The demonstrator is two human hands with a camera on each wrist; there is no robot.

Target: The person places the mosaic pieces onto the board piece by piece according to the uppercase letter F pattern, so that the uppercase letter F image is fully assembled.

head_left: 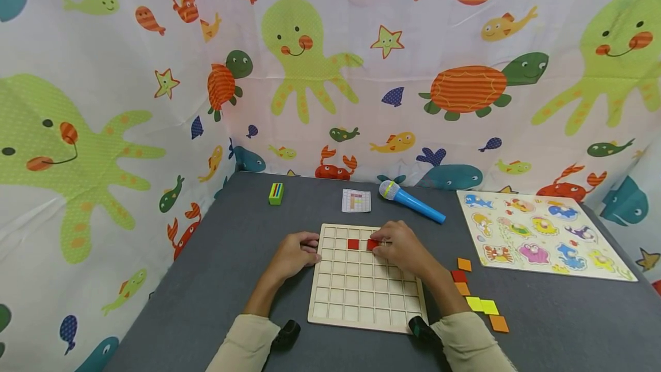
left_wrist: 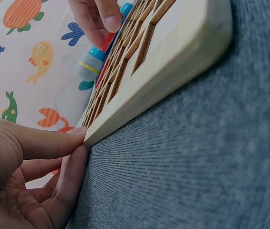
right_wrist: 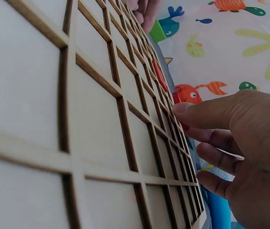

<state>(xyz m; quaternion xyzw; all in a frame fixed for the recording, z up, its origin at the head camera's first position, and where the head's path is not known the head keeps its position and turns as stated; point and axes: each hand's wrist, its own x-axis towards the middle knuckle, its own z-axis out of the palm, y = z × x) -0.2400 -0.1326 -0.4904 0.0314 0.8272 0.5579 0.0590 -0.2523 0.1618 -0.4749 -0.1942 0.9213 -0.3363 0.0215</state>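
Note:
A wooden grid board [head_left: 343, 297] lies on the grey table, with one red square tile [head_left: 353, 244] set in a cell near its far edge. My right hand [head_left: 408, 248] pinches a second red tile [head_left: 372, 244] between thumb and fingers, over the same row, two cells to the right. In the right wrist view, the thumb covers most of this tile. At the board's left edge, my left hand [head_left: 294, 254] holds the rim with thumb and forefinger, as the left wrist view shows [left_wrist: 44, 167].
Orange, red and yellow tiles [head_left: 480, 305] lie right of the board. Behind it are a green box [head_left: 276, 194], a small printed grid card [head_left: 356, 201] and a blue toy microphone [head_left: 413, 202]. A sea-animal puzzle board [head_left: 547, 237] lies at the right. A printed curtain [head_left: 330, 90] hangs behind.

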